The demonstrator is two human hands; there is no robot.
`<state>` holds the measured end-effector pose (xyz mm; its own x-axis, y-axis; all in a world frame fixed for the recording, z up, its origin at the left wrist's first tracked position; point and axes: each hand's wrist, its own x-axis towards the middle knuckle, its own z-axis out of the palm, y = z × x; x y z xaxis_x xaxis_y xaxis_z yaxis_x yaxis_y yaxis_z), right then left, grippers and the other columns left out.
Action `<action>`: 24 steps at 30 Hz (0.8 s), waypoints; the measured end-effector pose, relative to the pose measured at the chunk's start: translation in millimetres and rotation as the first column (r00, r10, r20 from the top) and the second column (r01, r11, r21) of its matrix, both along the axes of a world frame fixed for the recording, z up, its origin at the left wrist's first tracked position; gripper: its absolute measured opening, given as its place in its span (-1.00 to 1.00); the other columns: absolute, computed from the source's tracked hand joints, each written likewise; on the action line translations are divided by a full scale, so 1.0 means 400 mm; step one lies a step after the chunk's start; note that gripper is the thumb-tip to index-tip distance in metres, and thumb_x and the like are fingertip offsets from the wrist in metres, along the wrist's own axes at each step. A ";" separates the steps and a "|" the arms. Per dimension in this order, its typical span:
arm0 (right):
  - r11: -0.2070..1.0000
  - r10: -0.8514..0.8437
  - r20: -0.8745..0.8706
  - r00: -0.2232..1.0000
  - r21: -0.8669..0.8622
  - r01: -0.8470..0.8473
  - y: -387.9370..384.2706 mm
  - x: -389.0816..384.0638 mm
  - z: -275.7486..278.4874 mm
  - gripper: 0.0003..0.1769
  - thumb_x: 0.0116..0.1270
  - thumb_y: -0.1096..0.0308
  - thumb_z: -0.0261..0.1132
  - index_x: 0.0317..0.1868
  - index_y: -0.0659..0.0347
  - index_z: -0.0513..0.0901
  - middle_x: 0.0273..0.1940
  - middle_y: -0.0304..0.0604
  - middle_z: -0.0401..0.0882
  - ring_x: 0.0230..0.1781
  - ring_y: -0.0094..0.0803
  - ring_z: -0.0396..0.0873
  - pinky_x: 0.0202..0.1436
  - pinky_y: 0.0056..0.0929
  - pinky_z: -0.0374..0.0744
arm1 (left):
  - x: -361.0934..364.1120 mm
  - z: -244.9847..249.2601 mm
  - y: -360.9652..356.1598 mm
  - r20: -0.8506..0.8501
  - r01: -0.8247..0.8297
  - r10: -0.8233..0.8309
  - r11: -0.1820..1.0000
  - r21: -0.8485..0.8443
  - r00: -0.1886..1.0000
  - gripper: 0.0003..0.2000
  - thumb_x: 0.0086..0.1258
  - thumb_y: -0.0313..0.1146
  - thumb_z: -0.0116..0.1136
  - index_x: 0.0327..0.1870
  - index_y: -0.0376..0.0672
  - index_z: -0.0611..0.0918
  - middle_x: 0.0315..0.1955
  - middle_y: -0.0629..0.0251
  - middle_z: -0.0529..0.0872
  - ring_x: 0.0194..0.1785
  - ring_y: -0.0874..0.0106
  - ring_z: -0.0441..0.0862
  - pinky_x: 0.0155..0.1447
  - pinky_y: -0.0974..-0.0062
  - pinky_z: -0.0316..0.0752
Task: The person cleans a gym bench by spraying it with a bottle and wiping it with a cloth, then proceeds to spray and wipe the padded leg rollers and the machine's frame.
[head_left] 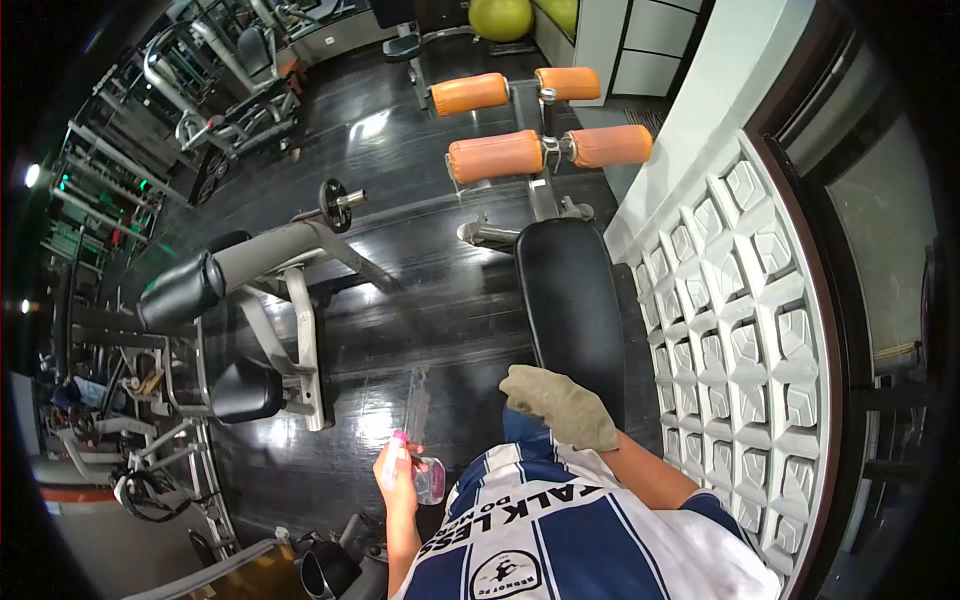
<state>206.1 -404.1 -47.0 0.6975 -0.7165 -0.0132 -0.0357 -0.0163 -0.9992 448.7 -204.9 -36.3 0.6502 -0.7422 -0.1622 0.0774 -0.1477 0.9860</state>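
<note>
The spray bottle [427, 480], small, light, hard plastic, probably slick when wet, is clenched at its neck by the left hand [396, 480], low before the shirt [560, 530]. The soft, limp cloth [556, 402] is bunched in the right hand [611, 441], beside the black bench pad [570, 290].

Four orange cylindrical foam roller pads [495, 156] are counted in the upper centre of the frame, and two yellow-green round exercise balls [500, 17] at the top edge. One long black padded bench [570, 300] is seen at centre and two black padded machine cushions [180, 290] at left. One small clear plastic spray bottle with a pink top [428, 478] and one grey-green cloth [560, 405] are seen at lower centre.
</note>
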 end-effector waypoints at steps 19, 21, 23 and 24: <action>0.733 -0.067 0.229 0.971 0.672 -0.108 -0.231 0.052 -0.184 -0.39 0.51 0.53 0.06 0.53 0.32 0.20 0.42 -0.05 0.41 0.39 -0.34 0.43 0.46 -0.46 0.38 | 0.186 -0.093 -0.354 -0.608 0.084 0.042 0.980 0.178 0.793 -0.62 0.58 0.05 -0.01 -0.15 -0.13 0.55 -0.31 0.21 0.64 -0.45 0.42 0.54 -0.19 0.29 0.50; 0.724 -0.130 0.263 0.956 0.684 -0.090 -0.266 0.078 -0.212 -0.39 0.52 0.50 0.06 0.54 0.32 0.20 0.43 -0.05 0.40 0.40 -0.33 0.42 0.46 -0.45 0.38 | 0.221 -0.132 -0.414 -0.628 0.111 0.032 0.976 0.187 0.777 -0.64 0.57 0.05 0.01 -0.16 -0.10 0.55 -0.31 0.24 0.65 -0.47 0.41 0.52 -0.18 0.26 0.49; 0.776 -0.168 0.279 0.946 0.628 -0.047 -0.314 0.106 -0.220 -0.40 0.53 0.47 0.07 0.54 0.31 0.19 0.43 -0.05 0.39 0.41 -0.32 0.41 0.47 -0.44 0.38 | 0.273 -0.156 -0.483 -0.785 0.132 0.001 0.986 0.106 0.620 -0.70 0.54 0.00 0.08 -0.19 -0.05 0.59 -0.27 0.32 0.70 -0.40 0.46 0.57 -0.14 0.31 0.53; 0.804 -0.185 0.281 0.942 0.594 -0.018 -0.338 0.118 -0.222 -0.40 0.54 0.45 0.07 0.54 0.31 0.19 0.43 -0.04 0.39 0.41 -0.32 0.41 0.47 -0.43 0.38 | 0.293 -0.173 -0.518 -0.779 0.175 -0.029 0.979 0.104 0.626 -0.70 0.54 0.00 0.08 -0.19 -0.05 0.59 -0.27 0.32 0.70 -0.40 0.46 0.57 -0.14 0.31 0.53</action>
<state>253.2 -539.2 -136.0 0.6745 -0.6983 -0.2397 0.3022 0.5574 -0.7733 565.9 -412.0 -105.4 0.1535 -0.7128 -0.6844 0.7719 -0.3459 0.5334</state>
